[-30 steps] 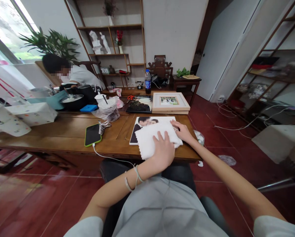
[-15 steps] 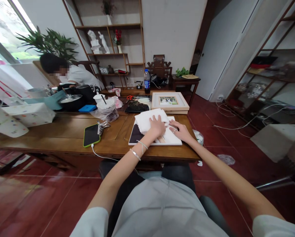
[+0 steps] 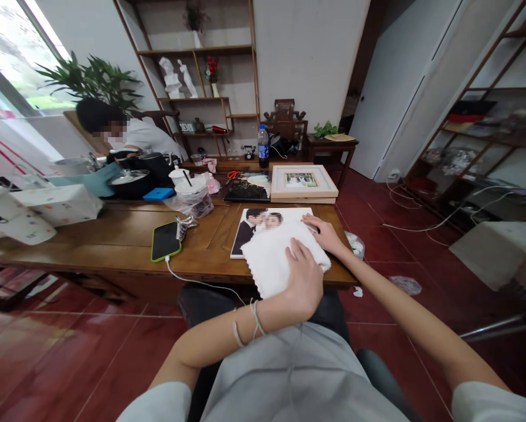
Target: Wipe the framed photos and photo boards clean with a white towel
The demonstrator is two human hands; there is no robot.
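A white cloth (image 3: 269, 261) covers the lower part of a flat photo panel (image 3: 291, 214) on the wooden table. The panel's top shows two people printed in dark and white clothing. My left hand (image 3: 305, 280) holds the cloth under its fingers, at the panel's near edge, with part of the cloth hanging over the table edge. On the panel's upper right side rests my right hand (image 3: 325, 233), fingers stretched out along the border, the cloth just below it.
Behind the panel lie a framed picture (image 3: 304, 179) and a dark glossy sheet (image 3: 245, 189). To the left are a charging phone (image 3: 166, 240), a bagged cup (image 3: 191, 193) and a black pot (image 3: 133, 180). Another person (image 3: 143, 135) bends over the table's far left.
My left hand has drawn the cloth down toward my body, uncovering the panel's top and its printed figures. My right hand stays at the panel's right side.
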